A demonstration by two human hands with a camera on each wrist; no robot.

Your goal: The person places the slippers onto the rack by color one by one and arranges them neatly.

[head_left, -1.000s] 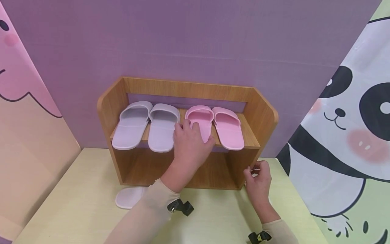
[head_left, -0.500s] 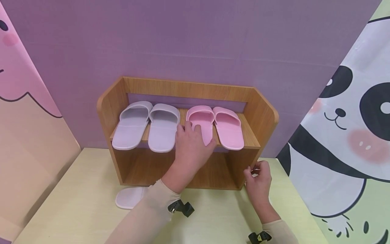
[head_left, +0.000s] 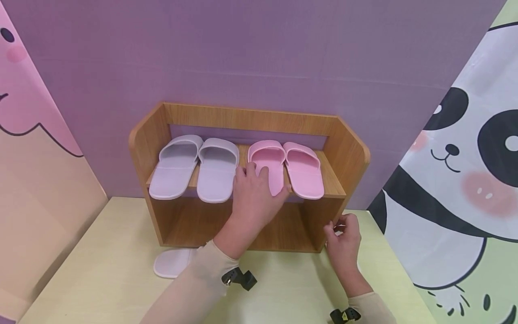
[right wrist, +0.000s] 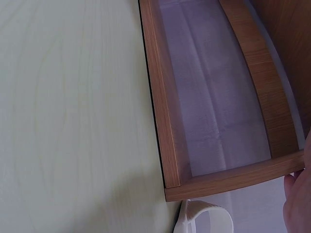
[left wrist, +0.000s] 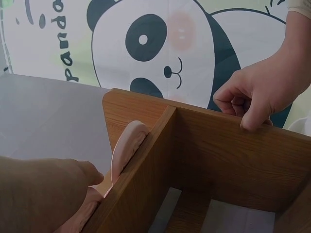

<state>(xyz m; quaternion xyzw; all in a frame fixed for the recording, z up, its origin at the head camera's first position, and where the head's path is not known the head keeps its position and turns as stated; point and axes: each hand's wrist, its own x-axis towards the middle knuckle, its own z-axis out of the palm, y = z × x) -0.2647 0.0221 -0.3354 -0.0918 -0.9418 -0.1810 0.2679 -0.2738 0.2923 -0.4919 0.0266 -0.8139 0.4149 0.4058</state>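
A small wooden shoe rack (head_left: 251, 114) stands against the purple wall. On its upper shelf sit two pale lilac slippers (head_left: 171, 173) on the left and two pink slippers (head_left: 303, 175) on the right. My left hand (head_left: 252, 200) reaches over the shelf's front edge at the left pink slipper (head_left: 276, 173), thumb spread out to its right and fingertips by its left side. Part of that slipper is hidden behind the hand. My right hand (head_left: 344, 238) grips the front edge of the rack's right side panel (left wrist: 228, 141), thumb on one face and fingers beyond it.
A pale slipper (head_left: 171, 262) lies on the table (head_left: 101, 288) before the rack, partly behind my left forearm. Outside the rack's right panel, a white slipper (right wrist: 209, 218) shows in the right wrist view. A panda-printed panel (head_left: 457, 180) borders the right side.
The left pink slipper has shifted slightly right on the shelf. My left hand moved a little right with it, and its thumb has spread outward. My right hand has stayed on the rack.
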